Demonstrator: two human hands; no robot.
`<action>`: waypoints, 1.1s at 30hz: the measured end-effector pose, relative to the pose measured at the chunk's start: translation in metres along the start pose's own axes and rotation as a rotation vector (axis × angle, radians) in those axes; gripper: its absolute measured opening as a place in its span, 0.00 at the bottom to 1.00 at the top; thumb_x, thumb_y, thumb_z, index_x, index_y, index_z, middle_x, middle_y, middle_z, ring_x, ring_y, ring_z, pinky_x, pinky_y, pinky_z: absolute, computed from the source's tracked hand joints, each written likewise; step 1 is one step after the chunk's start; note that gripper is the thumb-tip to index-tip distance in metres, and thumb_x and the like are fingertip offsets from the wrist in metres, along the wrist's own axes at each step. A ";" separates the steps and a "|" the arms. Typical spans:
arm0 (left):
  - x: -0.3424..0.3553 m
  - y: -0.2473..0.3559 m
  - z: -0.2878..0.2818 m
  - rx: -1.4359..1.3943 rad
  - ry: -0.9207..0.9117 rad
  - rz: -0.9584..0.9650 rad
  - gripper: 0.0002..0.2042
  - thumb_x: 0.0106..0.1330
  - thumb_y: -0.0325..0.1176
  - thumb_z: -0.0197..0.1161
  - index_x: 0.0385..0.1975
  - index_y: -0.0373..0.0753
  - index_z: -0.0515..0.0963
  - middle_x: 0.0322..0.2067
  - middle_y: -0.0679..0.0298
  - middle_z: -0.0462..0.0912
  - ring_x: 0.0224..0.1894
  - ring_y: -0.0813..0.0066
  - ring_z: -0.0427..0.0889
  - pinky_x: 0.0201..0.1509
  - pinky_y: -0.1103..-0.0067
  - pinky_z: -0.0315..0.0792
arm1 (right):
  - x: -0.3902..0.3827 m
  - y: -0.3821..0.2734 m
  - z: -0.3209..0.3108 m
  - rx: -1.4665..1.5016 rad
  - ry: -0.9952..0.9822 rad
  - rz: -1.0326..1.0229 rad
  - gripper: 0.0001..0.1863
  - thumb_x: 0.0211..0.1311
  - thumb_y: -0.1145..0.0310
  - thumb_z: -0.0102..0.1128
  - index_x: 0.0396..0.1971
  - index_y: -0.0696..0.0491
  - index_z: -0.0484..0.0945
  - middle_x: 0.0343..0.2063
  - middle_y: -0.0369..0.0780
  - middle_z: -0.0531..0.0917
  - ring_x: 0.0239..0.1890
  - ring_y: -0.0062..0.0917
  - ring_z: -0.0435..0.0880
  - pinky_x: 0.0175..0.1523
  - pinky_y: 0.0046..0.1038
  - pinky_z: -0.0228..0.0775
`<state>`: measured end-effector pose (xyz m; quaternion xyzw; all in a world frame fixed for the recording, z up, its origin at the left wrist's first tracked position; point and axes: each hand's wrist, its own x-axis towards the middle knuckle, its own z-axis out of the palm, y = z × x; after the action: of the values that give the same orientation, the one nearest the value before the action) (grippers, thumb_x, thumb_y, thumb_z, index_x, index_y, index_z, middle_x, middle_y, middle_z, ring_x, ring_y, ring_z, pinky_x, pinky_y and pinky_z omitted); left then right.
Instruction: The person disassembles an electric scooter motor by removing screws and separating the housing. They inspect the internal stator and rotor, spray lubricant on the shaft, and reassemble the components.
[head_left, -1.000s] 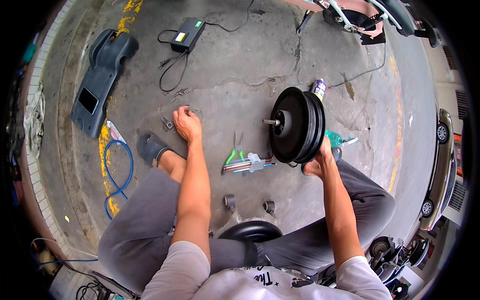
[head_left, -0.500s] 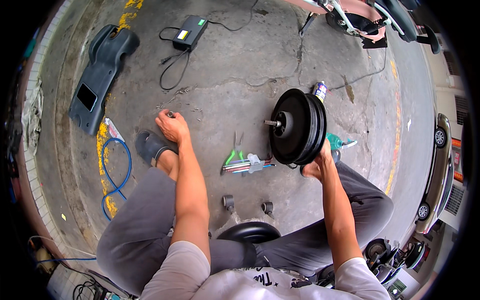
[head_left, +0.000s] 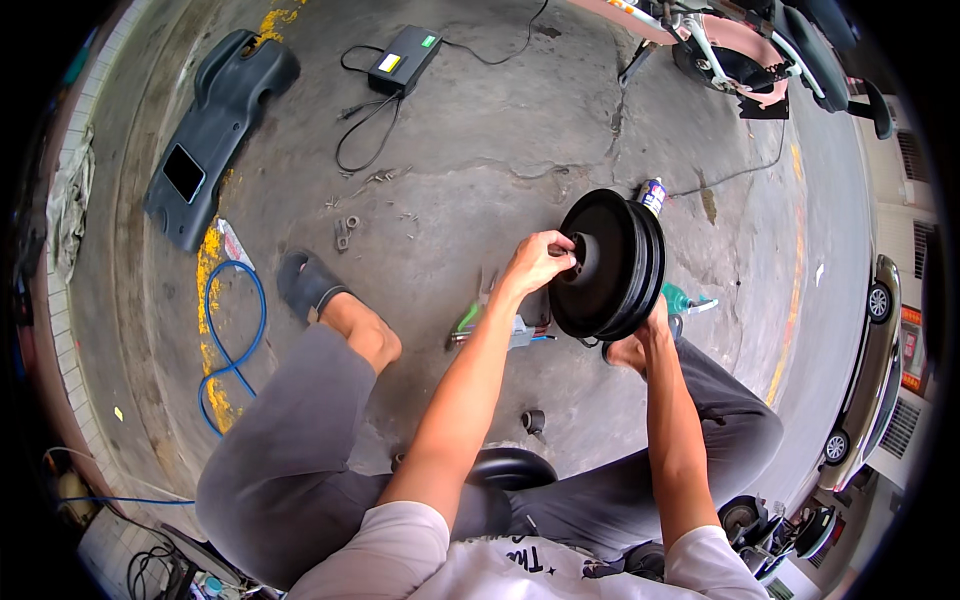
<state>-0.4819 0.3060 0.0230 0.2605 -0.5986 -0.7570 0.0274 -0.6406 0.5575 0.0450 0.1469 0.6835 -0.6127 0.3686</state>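
My left hand [head_left: 536,262] is at the hub of a black wheel rim [head_left: 612,300], fingers pinched round the axle area on something small I cannot make out. My right hand [head_left: 654,318] grips the wheel from below at its near right side, holding it upright. Partly behind my left forearm lie green-handled pliers [head_left: 467,318] and a set of hex keys [head_left: 523,333]. Small metal parts [head_left: 348,225] and loose bolts lie on the ground left of centre. A spray can [head_left: 652,195] stands behind the wheel, and a teal bottle [head_left: 676,298] is right of it.
A grey plastic panel [head_left: 220,120] with a phone [head_left: 183,173], a blue hose [head_left: 232,364] and a black charger [head_left: 404,58] with cables lie around me. A pink scooter [head_left: 750,60] stands at the top right, a car [head_left: 855,380] at the far right.
My left hand has moved from the small parts on the ground up and right to the wheel's hub. The wheel has shifted slightly right and down, still in my right hand.
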 end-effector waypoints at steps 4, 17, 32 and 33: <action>-0.002 -0.006 -0.013 -0.021 0.064 0.019 0.12 0.61 0.27 0.70 0.44 0.32 0.85 0.37 0.58 0.89 0.42 0.69 0.87 0.48 0.73 0.80 | -0.004 -0.003 0.006 -0.016 -0.031 0.007 0.17 0.72 0.64 0.57 0.55 0.56 0.79 0.48 0.41 0.87 0.45 0.34 0.88 0.50 0.37 0.83; -0.004 0.000 0.007 -0.004 0.153 -0.062 0.14 0.62 0.30 0.72 0.44 0.30 0.82 0.37 0.53 0.89 0.37 0.64 0.89 0.45 0.71 0.80 | -0.005 -0.006 0.008 -0.030 0.005 -0.011 0.17 0.72 0.63 0.58 0.53 0.56 0.80 0.45 0.41 0.87 0.43 0.32 0.87 0.48 0.37 0.82; -0.011 -0.003 0.006 0.081 0.163 0.008 0.13 0.65 0.30 0.70 0.45 0.30 0.80 0.40 0.50 0.88 0.38 0.62 0.89 0.45 0.69 0.80 | -0.005 -0.002 0.008 -0.040 0.003 0.002 0.19 0.73 0.66 0.57 0.57 0.62 0.78 0.49 0.46 0.86 0.45 0.35 0.88 0.49 0.38 0.85; -0.009 -0.004 0.006 0.130 0.154 0.069 0.13 0.64 0.28 0.71 0.45 0.31 0.80 0.41 0.50 0.87 0.45 0.59 0.88 0.49 0.68 0.80 | -0.003 -0.002 0.004 -0.045 -0.007 -0.013 0.19 0.73 0.65 0.56 0.56 0.62 0.79 0.49 0.46 0.86 0.44 0.35 0.88 0.49 0.38 0.85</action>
<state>-0.4754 0.3155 0.0233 0.2984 -0.6512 -0.6929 0.0822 -0.6389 0.5544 0.0481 0.1322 0.6966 -0.6001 0.3703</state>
